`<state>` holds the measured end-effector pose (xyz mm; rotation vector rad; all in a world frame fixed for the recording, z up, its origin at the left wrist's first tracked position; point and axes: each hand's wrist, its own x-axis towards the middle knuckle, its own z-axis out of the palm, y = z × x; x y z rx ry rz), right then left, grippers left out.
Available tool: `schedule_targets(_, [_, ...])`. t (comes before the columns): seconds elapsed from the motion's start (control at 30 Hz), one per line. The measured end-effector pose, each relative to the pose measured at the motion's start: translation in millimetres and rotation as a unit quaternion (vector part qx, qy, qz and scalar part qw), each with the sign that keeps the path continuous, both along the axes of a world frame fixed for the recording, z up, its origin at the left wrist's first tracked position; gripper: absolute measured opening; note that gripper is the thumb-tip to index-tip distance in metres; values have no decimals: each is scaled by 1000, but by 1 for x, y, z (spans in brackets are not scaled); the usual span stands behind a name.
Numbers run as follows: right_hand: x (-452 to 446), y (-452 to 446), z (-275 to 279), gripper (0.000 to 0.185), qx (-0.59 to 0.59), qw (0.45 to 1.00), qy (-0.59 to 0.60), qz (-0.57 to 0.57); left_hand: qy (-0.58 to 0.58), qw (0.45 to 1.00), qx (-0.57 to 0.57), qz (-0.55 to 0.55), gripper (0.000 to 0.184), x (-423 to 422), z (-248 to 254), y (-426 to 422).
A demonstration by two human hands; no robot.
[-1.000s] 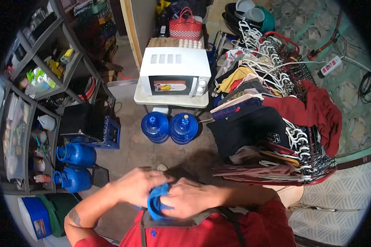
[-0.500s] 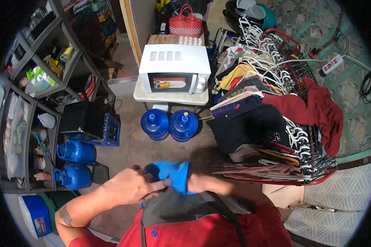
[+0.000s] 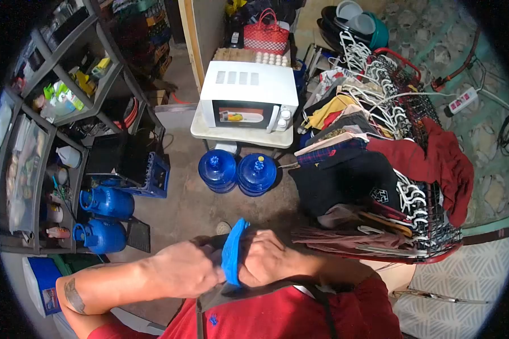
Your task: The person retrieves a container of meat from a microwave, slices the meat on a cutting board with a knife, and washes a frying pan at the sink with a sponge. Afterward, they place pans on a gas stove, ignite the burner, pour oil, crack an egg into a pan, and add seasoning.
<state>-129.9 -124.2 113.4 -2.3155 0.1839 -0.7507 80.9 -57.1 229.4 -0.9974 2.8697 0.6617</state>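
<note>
Both hands working at chest height, just in front of the red shirt (image 3: 266, 319). Blue cloth (image 3: 232, 254) is standing narrow and upright between them, above the dark fabric (image 3: 254, 292) that is hanging off the chest on dark straps.

Right hand (image 3: 268, 257) is curling its fingers and holding the blue cloth against them; fingertips are hiding behind it. Left hand (image 3: 186, 270) is blurring, knuckles up, reaching in with its fingers beside the cloth's lower part. Can't tell whether it's gripping.

Ahead, the white microwave (image 3: 249, 79) is sitting on a table (image 3: 201, 133), eggs (image 3: 271, 59) and a red checked bag (image 3: 266, 40) standing behind it. Two blue water jugs (image 3: 218, 175) are standing side by side on the floor, at the table's front edge.

To the right, garments are hanging on a clothes rack (image 3: 435, 257), a dark red one draping over its far side. To the left, two blue gas cylinders (image 3: 107, 203) are standing next to a grey shelf (image 3: 106, 37) that is holding bottles and bags.
</note>
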Motion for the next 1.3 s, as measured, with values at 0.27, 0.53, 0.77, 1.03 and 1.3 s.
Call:
schedule_targets(0.27, [11,-4,23,26,75,992,103,2,32,999,30,6,17,24,-31,-17])
schedule_targets(0.53, [14,-23,-35,23,-8,993,59,-103,-93,990,93,41,34,18,-30,-20])
schedule_targets(0.77, [49,-31,-28,29,49,995,42,-79,-55,985,151,55,39,30,-53,-24])
schedule_targets(1.03, [61,-32,-74,21,-44,991,-98,-86,45,987,145,60,42,31,-38,-9])
schedule_targets(1.3, [69,-43,-81,15,-8,998,-37,-51,84,989,100,63,34,32,-44,-6])
